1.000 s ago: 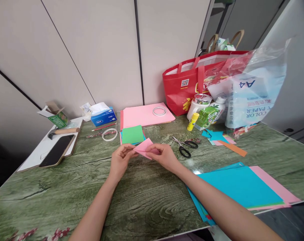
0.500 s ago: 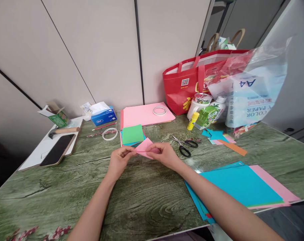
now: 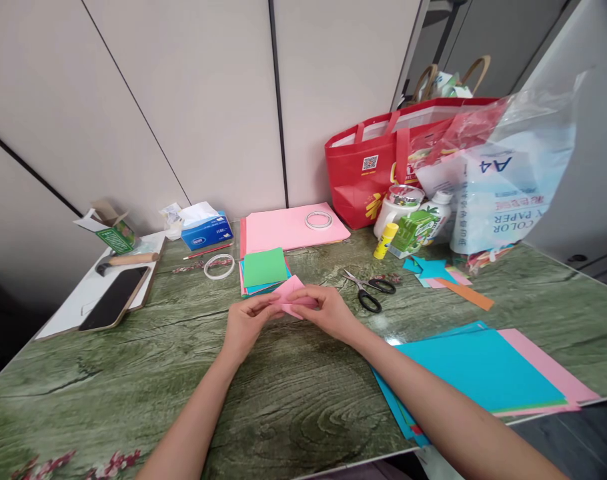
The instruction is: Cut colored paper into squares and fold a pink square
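Observation:
A small folded piece of pink paper point(image 3: 289, 289) is held between both hands above the middle of the table. My left hand point(image 3: 248, 323) pinches its left side with thumb and fingers. On the right side, my right hand point(image 3: 328, 310) is closed on it in the same way, its fingertips covering part of the folds. Just behind the paper lies a stack of coloured squares point(image 3: 265, 267), green on top. Scissors point(image 3: 367, 290) with black handles rest to the right of my right hand, blades apart.
Blue and pink sheets point(image 3: 483, 370) lie at the front right under my right forearm. Paper scraps point(image 3: 433, 270), a yellow glue stick point(image 3: 386, 240) and a red bag point(image 3: 356, 173) stand or lie beyond. Tape point(image 3: 219, 267), a tissue box point(image 3: 207, 231), a phone point(image 3: 114, 298) and a hammer point(image 3: 128, 261) are leftward.
My left hand has shifted slightly right, closer to my right hand, and its fingers now reach further over the pink paper. The right hand has barely moved.

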Demonstrator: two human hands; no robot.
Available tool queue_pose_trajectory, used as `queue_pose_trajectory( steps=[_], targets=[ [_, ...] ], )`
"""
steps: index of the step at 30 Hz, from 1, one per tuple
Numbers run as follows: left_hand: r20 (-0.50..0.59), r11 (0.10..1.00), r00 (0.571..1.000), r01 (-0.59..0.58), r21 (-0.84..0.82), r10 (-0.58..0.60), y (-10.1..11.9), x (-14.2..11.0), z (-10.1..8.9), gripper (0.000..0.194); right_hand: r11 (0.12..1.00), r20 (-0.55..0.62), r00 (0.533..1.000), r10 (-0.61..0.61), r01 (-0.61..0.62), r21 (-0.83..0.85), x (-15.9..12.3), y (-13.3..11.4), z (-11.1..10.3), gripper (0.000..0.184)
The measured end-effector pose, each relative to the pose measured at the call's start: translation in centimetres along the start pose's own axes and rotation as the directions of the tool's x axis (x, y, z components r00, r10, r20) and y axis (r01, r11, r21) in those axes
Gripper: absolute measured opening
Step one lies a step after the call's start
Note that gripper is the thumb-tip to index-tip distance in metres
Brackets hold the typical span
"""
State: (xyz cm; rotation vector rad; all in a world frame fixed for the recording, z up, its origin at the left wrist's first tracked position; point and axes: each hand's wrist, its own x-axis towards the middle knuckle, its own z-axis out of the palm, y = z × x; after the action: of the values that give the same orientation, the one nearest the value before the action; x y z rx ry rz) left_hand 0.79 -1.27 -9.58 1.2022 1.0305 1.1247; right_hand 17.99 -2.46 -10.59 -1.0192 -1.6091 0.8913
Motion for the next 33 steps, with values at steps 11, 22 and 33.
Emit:
queue_pose_trajectory(
  steps=[11, 22, 33],
  targets=[
    [-0.032, 0.997, 0.999, -0.002, -0.076, -0.001, -0.34, 0.13, 0.0, 0.018, 1.0, -0.003, 1.0, 0.006, -0.006, 0.014, -0.11, -0.07, 0.09, 0.013],
    [-0.053, 0.998, 0.999, 0.004, -0.069, -0.008, -0.13, 0.0, 0.26, 0.02, 1.0, -0.008, 1.0, -0.023, 0.023, 0.002, -0.1, -0.2, 0.16, 0.014],
    [-0.056, 0.999, 0.998, -0.007, -0.041, 0.005, -0.12, -0.19, 0.31, 0.019, 0.998, -0.004, 0.999, -0.049, 0.049, -0.032, -0.17, -0.36, 0.27, 0.015]
  ],
)
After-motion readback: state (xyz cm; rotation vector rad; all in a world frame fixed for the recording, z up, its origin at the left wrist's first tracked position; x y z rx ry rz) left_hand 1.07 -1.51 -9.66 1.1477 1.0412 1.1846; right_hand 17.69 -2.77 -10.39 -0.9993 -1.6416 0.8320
